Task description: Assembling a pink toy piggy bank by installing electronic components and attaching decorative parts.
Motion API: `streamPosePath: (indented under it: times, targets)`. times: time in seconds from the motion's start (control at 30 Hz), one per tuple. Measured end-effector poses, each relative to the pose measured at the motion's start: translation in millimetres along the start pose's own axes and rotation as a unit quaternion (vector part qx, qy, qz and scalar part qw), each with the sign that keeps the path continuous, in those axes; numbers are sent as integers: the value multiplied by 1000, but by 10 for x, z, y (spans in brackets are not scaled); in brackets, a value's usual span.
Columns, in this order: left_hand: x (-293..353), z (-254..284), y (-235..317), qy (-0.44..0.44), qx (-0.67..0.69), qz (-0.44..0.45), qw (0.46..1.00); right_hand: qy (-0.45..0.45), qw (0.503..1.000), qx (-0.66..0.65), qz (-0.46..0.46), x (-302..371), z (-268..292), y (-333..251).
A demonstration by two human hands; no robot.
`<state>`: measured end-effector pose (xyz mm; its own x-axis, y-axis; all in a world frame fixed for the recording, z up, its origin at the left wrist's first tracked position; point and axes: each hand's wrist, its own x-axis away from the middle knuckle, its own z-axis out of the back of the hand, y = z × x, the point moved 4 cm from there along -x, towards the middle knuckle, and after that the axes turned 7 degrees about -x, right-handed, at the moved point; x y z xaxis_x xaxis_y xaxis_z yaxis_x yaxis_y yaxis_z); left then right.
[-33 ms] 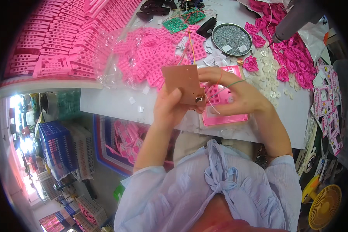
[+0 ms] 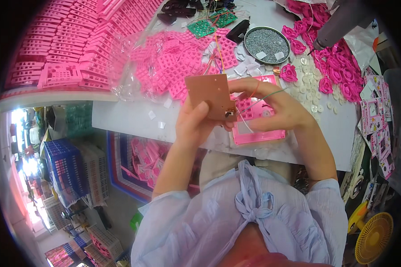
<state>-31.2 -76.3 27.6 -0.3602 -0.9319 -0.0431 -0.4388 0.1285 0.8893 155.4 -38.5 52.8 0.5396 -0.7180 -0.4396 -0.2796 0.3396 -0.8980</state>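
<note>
My left hand grips a brown circuit board, its thumb across the board's plain face. A small switch sits at the board's lower right corner. Curled around the board's right edge is my right hand, fingertips partly hidden behind it. Thin wires, green, orange and white, run out between the board and this hand. Below and behind my right hand, a pink plastic case lies on the table, with a pink button grid inside it.
Pink grids are heaped beyond my hands, near green boards. A round tray of screws, white discs and magenta parts lie right, below an electric screwdriver. Stacked pink housings fill the far left.
The circuit board and my left hand have shifted very slightly left. My grip looks the same.
</note>
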Motion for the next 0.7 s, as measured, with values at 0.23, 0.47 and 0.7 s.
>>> streamPosePath:
  times: [0.23,0.47,0.7]
  targets:
    - [89,-3,15,46,-53,17,997,33,980,-71,-185,155,-11,-165]
    - [164,-254,52,-4,-92,117,989,132,936,-204,-255,470,34,-89]
    - [236,-182,-78,73,-111,124,983,267,888,-292,-234,1424,389,-185]
